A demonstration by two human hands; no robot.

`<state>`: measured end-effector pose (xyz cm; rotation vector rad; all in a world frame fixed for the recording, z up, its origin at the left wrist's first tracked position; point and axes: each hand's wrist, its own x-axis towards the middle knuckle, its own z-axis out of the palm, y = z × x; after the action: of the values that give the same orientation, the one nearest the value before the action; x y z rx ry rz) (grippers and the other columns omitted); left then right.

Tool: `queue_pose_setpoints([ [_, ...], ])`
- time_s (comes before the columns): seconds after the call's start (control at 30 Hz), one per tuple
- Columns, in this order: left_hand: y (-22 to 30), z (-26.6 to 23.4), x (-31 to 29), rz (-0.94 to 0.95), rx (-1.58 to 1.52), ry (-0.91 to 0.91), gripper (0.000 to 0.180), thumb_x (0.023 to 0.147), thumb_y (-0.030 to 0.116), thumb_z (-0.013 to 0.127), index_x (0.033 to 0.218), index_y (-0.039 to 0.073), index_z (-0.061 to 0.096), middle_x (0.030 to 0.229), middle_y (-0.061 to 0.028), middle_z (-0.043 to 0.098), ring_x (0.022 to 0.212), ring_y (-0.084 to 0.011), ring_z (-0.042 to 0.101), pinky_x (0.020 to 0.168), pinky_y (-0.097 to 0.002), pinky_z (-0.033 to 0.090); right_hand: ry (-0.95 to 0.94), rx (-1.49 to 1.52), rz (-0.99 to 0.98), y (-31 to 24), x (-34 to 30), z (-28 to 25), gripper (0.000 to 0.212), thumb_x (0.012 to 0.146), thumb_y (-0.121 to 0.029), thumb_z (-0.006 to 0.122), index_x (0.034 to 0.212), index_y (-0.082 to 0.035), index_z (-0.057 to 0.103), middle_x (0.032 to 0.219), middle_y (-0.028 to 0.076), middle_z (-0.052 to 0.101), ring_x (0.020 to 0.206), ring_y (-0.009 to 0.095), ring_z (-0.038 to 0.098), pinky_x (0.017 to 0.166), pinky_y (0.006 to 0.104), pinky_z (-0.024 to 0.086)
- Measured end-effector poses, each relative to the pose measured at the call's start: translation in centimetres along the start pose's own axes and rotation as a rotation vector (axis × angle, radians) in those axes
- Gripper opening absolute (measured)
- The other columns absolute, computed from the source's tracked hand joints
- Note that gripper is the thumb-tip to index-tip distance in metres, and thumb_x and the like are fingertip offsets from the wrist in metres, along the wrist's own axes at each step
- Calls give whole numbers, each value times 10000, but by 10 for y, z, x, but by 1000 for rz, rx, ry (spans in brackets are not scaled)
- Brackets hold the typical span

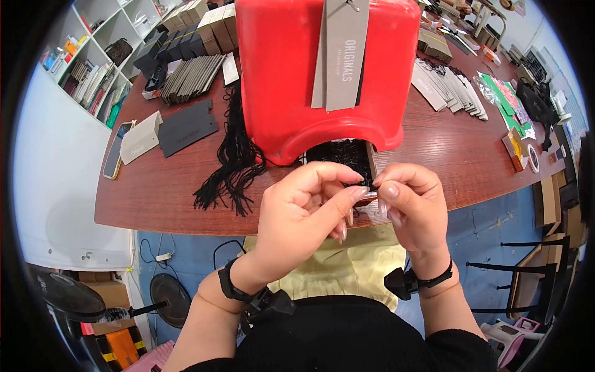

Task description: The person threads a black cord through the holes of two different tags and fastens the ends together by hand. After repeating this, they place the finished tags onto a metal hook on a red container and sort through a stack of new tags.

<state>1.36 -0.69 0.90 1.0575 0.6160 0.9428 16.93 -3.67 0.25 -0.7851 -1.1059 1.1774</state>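
Note:
Thumb and forefinger of my left hand (304,211) are pinched together, just in front of an upturned red plastic stool (279,80). Close to its fingertips, my right hand (414,208) makes the same kind of pinch. Something small and dark seems to sit between the two hands, too small to make out. Behind them, under the stool's arched opening, is a box (373,162) of tangled black fasteners or cords (338,152). Long grey hang tags (344,59) dangle from a hook on the stool. A bundle of black cords (232,164) lies left of the stool, trailing over the table.
Rows of grey tags (192,79) stand at the far left, near a dark card (186,127), a beige card (141,137) and a phone (114,158). More tags (449,90) fan out at the right. A tape roll (533,159) stands near the right edge.

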Motion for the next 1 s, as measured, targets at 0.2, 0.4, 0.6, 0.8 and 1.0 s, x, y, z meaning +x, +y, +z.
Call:
queue_pose_setpoints([
  [0.2,-7,-7,7,855,1106,-64,234,694,-18,602,924,-51,573,614,-68,477,504,-161,497,450,-249,406,165,37,1,1,-2,2,102,794,-11,543,871,17,604,749,106,632,431,39,466,406,158,360],
  [0.4,6,0,9,874,1194,-23,277,659,-45,625,932,-21,582,593,-51,501,468,-110,452,441,-224,375,94,-822,-608,12,1,-7,177,697,61,592,863,7,618,749,107,628,617,143,591,520,224,455],
  [0.6,15,-3,17,131,469,-180,245,728,-24,591,968,-13,542,610,27,518,517,5,418,460,-144,315,-4,-427,-198,-1,2,-6,118,733,32,586,843,14,622,708,72,606,610,116,569,534,219,451],
  [0.8,11,-10,27,-268,73,-282,139,757,-9,570,893,-30,557,700,-43,601,483,3,420,413,-138,275,-95,146,263,1,7,-14,109,781,-71,583,836,16,620,671,51,573,550,60,488,477,179,383],
  [1.0,-4,-18,31,-396,-150,-341,145,786,51,585,908,-26,570,689,-21,589,479,7,408,399,-147,258,-149,322,437,8,14,-20,142,787,-138,586,843,-8,599,632,17,532,484,33,393,446,155,296],
])
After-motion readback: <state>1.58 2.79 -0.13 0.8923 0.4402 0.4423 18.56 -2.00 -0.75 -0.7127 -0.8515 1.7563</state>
